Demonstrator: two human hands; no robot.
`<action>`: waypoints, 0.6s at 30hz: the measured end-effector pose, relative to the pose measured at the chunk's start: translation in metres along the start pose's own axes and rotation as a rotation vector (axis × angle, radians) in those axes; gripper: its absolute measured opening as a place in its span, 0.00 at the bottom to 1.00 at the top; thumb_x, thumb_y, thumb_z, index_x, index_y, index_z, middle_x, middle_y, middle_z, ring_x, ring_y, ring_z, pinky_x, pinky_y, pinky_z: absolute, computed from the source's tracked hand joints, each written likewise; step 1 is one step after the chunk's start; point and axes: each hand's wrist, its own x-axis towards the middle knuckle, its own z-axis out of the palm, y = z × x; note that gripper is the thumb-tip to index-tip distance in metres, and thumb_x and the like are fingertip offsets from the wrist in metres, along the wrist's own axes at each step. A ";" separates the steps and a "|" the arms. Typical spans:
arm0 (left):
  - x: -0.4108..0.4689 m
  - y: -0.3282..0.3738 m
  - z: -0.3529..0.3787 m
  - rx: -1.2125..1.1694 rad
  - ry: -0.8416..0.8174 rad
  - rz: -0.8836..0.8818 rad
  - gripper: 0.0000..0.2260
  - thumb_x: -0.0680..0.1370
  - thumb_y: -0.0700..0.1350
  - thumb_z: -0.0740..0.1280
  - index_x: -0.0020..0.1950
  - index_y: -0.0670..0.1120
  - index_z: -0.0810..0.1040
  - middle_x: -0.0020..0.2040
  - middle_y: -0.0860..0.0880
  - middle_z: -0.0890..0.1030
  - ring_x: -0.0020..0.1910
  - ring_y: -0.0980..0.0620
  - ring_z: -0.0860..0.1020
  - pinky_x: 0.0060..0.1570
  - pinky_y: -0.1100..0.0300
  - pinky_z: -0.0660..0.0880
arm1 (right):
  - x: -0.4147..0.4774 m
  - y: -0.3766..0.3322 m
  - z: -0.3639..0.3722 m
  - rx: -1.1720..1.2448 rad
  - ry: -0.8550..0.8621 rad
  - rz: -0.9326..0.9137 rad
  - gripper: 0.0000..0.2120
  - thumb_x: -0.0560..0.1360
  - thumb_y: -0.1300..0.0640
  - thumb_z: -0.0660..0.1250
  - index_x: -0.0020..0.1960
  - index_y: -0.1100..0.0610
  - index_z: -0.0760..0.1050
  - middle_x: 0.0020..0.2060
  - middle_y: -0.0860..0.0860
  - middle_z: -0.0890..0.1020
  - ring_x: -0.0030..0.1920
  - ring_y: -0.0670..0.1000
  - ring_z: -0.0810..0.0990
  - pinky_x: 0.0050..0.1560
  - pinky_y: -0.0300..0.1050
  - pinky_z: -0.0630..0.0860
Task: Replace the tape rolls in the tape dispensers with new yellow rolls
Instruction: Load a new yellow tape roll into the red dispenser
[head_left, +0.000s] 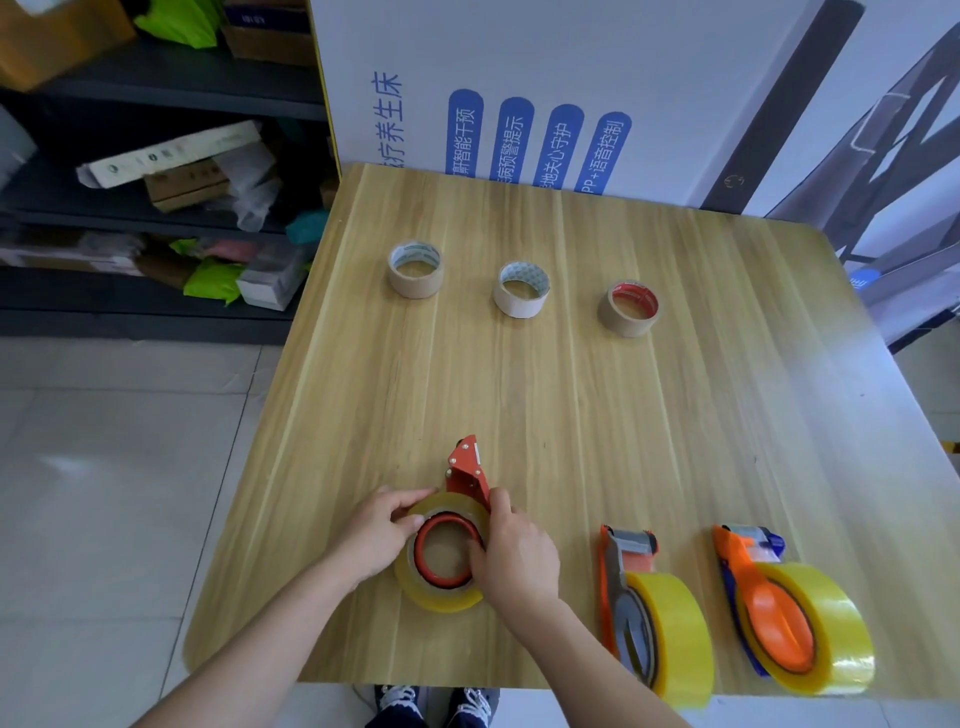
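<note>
Nearest, at 6 o'clock on the table (571, 415), the left hand (382, 530) and right hand (511, 558) grip a yellow roll (441, 590) on the red dispenser (467, 470). Rightward, at 5 and 4 o'clock, the grey dispenser (623, 587) and blue dispenser (769, 597) already carry yellow tape. Three old rolls (521, 289) stand at 12. The last swap seems nearly done.

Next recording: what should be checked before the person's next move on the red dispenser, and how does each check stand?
1. Left grip holds the yellow roll: ok.
2. Right grip pinches the roll's right rim: ok.
3. Roll fully seated on the red dispenser: cannot tell.
4. Tape end threaded through its head: cannot tell.
5. Middle dispenser and right dispenser carry yellow rolls: ok.
</note>
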 end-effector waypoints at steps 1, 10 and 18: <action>-0.001 0.000 0.000 0.004 0.001 -0.001 0.17 0.80 0.42 0.63 0.66 0.56 0.74 0.63 0.53 0.71 0.63 0.53 0.69 0.63 0.59 0.64 | 0.000 0.001 0.000 0.012 0.005 -0.005 0.15 0.76 0.52 0.64 0.60 0.52 0.65 0.47 0.51 0.81 0.45 0.55 0.81 0.37 0.46 0.75; -0.027 0.024 -0.020 -1.000 -0.107 -0.105 0.28 0.73 0.61 0.61 0.67 0.46 0.74 0.61 0.45 0.80 0.62 0.47 0.77 0.62 0.50 0.71 | 0.005 0.002 -0.033 0.653 -0.019 0.082 0.25 0.66 0.49 0.71 0.63 0.47 0.72 0.44 0.42 0.82 0.43 0.46 0.81 0.40 0.42 0.80; -0.071 0.080 -0.054 -0.979 -0.303 0.203 0.34 0.55 0.48 0.84 0.57 0.37 0.80 0.52 0.36 0.82 0.49 0.42 0.82 0.48 0.54 0.80 | 0.006 -0.024 -0.077 1.102 0.037 -0.067 0.18 0.72 0.61 0.72 0.55 0.42 0.75 0.47 0.47 0.86 0.47 0.48 0.85 0.45 0.46 0.83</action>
